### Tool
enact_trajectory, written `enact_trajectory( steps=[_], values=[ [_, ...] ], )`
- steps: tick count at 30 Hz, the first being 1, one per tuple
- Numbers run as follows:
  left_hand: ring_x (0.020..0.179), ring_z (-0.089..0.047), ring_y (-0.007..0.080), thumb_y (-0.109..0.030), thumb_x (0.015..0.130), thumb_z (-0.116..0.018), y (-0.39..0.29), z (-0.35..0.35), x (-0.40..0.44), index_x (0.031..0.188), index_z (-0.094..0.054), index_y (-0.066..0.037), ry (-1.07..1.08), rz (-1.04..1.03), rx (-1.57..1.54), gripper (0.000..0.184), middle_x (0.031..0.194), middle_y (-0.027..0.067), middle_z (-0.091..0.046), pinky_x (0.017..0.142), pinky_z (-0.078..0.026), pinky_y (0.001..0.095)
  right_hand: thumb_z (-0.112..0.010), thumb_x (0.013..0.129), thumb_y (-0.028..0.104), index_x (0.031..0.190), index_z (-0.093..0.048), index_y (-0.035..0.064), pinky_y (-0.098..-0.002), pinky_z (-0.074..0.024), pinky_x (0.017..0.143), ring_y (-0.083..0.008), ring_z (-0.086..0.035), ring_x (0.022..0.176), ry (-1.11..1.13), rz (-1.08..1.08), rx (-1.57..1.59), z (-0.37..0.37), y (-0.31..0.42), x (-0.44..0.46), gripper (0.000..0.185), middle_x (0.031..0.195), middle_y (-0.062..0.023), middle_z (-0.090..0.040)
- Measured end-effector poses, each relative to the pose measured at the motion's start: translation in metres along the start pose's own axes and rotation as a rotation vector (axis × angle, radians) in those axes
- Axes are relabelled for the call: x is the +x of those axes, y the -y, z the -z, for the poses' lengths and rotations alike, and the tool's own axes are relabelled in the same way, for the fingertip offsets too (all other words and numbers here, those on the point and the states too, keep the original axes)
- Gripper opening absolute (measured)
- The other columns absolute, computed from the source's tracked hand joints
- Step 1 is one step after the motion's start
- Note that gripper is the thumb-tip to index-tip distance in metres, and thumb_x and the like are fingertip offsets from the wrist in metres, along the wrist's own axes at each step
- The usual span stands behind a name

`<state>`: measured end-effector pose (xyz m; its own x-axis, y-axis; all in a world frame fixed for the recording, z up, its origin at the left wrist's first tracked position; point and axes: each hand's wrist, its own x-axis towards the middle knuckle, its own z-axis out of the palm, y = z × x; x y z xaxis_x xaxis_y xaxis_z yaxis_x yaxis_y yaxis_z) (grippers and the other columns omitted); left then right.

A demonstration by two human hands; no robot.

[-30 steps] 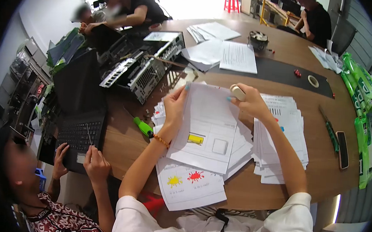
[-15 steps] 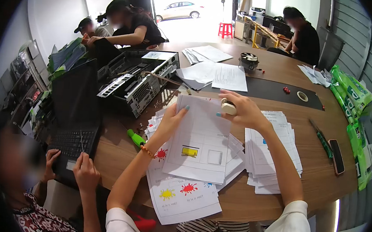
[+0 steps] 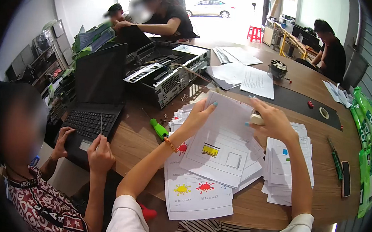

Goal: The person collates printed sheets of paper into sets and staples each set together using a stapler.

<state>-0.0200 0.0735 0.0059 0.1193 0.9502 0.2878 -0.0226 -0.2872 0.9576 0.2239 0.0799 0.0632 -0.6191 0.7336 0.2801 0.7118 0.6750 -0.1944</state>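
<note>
My left hand [image 3: 197, 119] pinches a stack of printed sheets [image 3: 224, 127] at its upper left edge, thumb on top. A yellow picture and a notepad drawing show on the top sheet. At the stack's upper right corner, my right hand [image 3: 274, 122] is closed round a small cream-coloured stapler [image 3: 257, 118]; its jaws are hidden by the fingers. Beneath the held stack lie more worksheets [image 3: 197, 207] with coloured splats. Another pile of sheets [image 3: 289, 166] lies beside my right forearm.
A co-worker at left holds a thin rod over a laptop [image 3: 88, 124]. An opened computer case [image 3: 171, 80] stands behind a green-handled screwdriver [image 3: 158, 128]. Rightward are a cooling fan [image 3: 278, 68], tape roll [image 3: 324, 113], pliers [image 3: 335, 158] and phone [image 3: 345, 179]. Other people sit or stand farther back.
The camera view has turned left, so the table appears shifted right. The held stack is tilted slightly more; both hands keep their grips. The co-worker at left shows more fully.
</note>
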Motion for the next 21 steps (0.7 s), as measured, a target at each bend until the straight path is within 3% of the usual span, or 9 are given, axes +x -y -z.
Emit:
enact_trajectory(
  steps=[4,11,17,20,21],
  values=[
    [0.085,-0.054,0.007,-0.015,0.092,-0.047,-0.011,-0.001,-0.003,0.11,-0.051,0.001,-0.004,0.014,-0.037,0.025,0.097,0.0039,-0.059,0.073,-0.045,0.0214,-0.071,0.067,0.032,0.123,-0.048,0.0084,-0.0385,-0.048,0.081,-0.0307,-0.059,0.097,0.024,0.027,-0.111,0.005,0.008,0.0,0.065,0.13,-0.0173,-0.043],
    [0.084,-0.053,0.0075,-0.014,0.092,-0.045,-0.014,-0.001,-0.003,0.105,-0.052,0.002,-0.039,0.059,-0.1,0.021,0.094,0.0042,-0.059,0.074,-0.043,0.0223,-0.074,0.065,0.033,0.123,-0.048,0.008,-0.0385,-0.0458,0.084,-0.0329,-0.058,0.098,0.003,0.024,-0.055,0.02,0.009,-0.007,0.068,0.132,-0.0173,-0.042],
    [0.081,-0.051,0.0056,-0.014,0.093,-0.045,-0.019,0.0,-0.005,0.103,-0.052,0.001,-0.001,0.052,-0.073,0.02,0.09,0.0024,-0.058,0.071,-0.042,0.0212,-0.072,0.065,0.031,0.112,-0.056,0.0065,-0.0372,-0.0468,0.082,-0.032,-0.06,0.093,0.028,-0.035,-0.04,0.008,0.012,-0.002,0.056,0.13,-0.0182,-0.043],
    [0.081,-0.051,0.0053,-0.014,0.093,-0.044,-0.018,-0.001,-0.005,0.105,-0.052,0.001,0.009,0.029,-0.02,0.021,0.091,0.0023,-0.058,0.071,-0.042,0.0208,-0.07,0.067,0.027,0.108,-0.058,0.0062,-0.0359,-0.0475,0.081,-0.0323,-0.061,0.089,0.032,-0.004,-0.041,0.005,0.006,-0.002,0.048,0.12,-0.0176,-0.053],
    [0.081,-0.052,0.0052,-0.014,0.093,-0.044,-0.018,-0.002,-0.006,0.106,-0.052,0.001,-0.001,0.013,0.013,0.021,0.091,0.0022,-0.058,0.072,-0.042,0.0205,-0.069,0.068,0.024,0.104,-0.059,0.0052,-0.0343,-0.0488,0.076,-0.0293,-0.062,0.083,0.011,0.016,0.027,0.003,0.003,-0.001,0.042,0.107,-0.0158,-0.058]
  ],
)
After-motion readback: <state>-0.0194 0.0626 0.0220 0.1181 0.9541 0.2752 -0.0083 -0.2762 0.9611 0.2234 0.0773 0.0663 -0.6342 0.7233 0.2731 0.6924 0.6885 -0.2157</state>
